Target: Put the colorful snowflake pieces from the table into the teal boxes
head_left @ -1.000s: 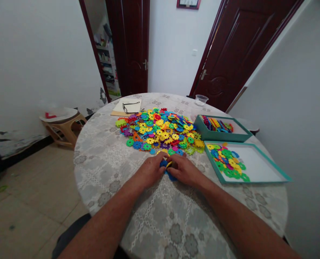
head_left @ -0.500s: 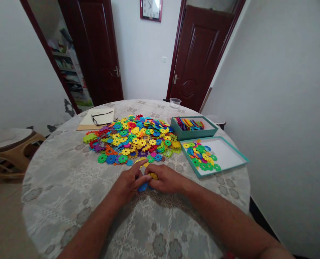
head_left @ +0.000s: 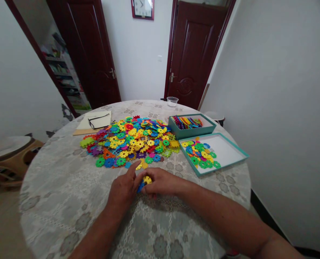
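My left hand (head_left: 123, 189) and my right hand (head_left: 161, 182) meet on the lace-covered round table (head_left: 68, 201), both closed round a small cluster of joined plastic discs (head_left: 144, 182), blue and yellow. My left forefinger sticks out toward a loose yellow disc (head_left: 139, 166). Just beyond my hands lies a wide heap of coloured gear-shaped discs (head_left: 130, 140).
A teal box lid (head_left: 230, 151) holding several discs lies at the right, and a teal box (head_left: 192, 130) with stacked discs stands behind it. Glasses (head_left: 98, 120) rest on a notebook at the far left. A clear cup (head_left: 172, 101) is at the far edge. A stool (head_left: 5, 154) stands at left.
The camera has swung to the right and tipped up. My hands stay together on the disc cluster, and my left forefinger has stretched out toward the heap.
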Demonstrator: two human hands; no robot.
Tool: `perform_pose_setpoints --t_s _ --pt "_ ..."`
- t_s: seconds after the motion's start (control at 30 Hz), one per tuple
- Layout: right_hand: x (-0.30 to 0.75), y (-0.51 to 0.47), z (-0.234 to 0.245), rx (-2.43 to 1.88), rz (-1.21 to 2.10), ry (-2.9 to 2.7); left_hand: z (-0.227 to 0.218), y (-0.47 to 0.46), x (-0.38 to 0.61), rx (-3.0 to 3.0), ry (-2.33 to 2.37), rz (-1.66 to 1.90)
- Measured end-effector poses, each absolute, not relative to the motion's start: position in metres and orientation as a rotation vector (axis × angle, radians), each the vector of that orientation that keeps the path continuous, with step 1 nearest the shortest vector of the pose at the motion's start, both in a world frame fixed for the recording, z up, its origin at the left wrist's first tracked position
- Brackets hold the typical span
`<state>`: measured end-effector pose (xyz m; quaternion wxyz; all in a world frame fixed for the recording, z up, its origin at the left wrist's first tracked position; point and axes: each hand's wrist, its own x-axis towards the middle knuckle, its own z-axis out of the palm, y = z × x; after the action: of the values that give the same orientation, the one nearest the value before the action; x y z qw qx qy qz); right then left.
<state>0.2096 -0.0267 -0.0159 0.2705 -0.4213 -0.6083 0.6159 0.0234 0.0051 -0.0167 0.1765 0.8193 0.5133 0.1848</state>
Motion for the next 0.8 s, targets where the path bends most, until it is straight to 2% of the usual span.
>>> perform_pose_setpoints --t_s 0.07,0.13,0.33,0.5,0.63,0.73,0.8 --pt "0.21 -0.026 -0.015 -1.125 1.701 -1.605 -0.021 0.005 0.023 2.375 1.417 0.522" --pt "0.213 -0.026 -0.012 -1.216 1.555 -1.692 -0.024 0.005 0.023 2.403 1.342 0.536" --pt "0.259 -0.026 0.02 -1.556 0.545 -2.056 -0.024 0.005 0.015 2.471 1.169 0.754" --pt "0.334 -0.02 0.032 -2.28 -0.099 -1.835 -0.016 0.002 0.003 2.603 1.15 0.554" --pt "0.377 -0.022 0.031 -2.587 -0.297 -1.59 -0.014 -0.003 0.006 2.653 1.097 0.42" --pt "0.377 -0.023 0.029 -2.42 -0.431 -1.647 -0.016 -0.005 0.013 2.678 1.089 0.343" --pt "0.358 -0.021 0.027 -2.185 -0.335 -1.808 -0.018 -0.005 0.016 2.686 1.083 0.331"
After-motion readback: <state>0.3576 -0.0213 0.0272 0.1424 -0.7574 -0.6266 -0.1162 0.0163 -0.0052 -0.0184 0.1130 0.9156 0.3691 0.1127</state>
